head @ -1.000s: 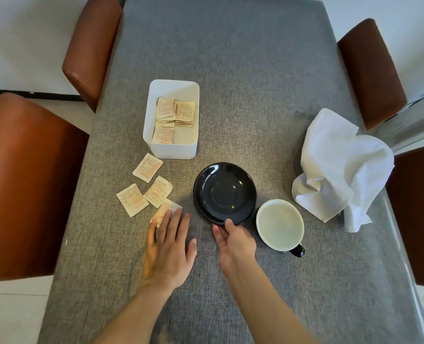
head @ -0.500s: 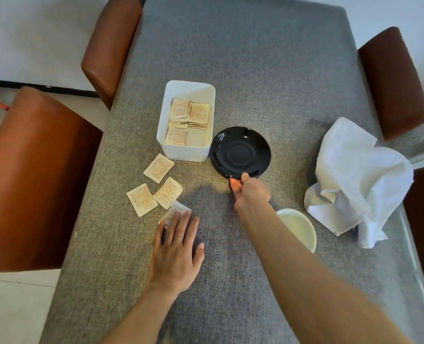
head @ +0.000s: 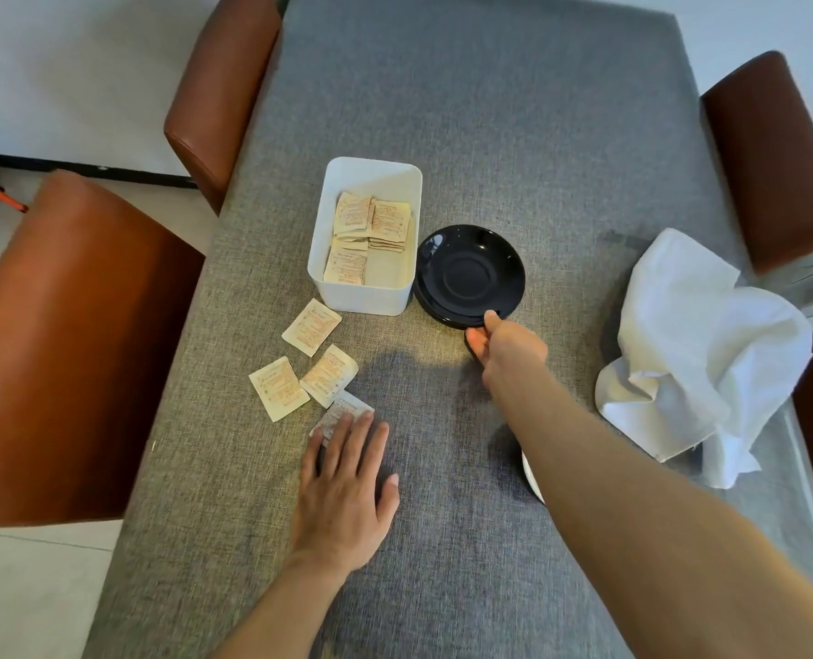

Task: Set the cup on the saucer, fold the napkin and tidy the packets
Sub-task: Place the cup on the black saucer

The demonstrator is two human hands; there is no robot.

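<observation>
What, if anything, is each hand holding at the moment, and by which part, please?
The right hand pinches the saucer by its near rim. The left hand holds nothing; its fingers lie flat on one packet.

No readable text anywhere.
Packets (head: 312,329) on the table and in the white bin (head: 362,297) are showing reddish print, but it is reading as too small and blurred.

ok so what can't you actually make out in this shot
- Cup: head view; the right forearm covers nearly all of it, so only a sliver of white rim shows.
- Nearest loose packet: left hand lies flat with its fingertips over the packet's near end.
- Packet print: too small to read.
- Napkin: crumpled, its folds hide whatever lies beneath.
- Right hand: pinches the saucer rim; fingers underneath hidden.
</observation>
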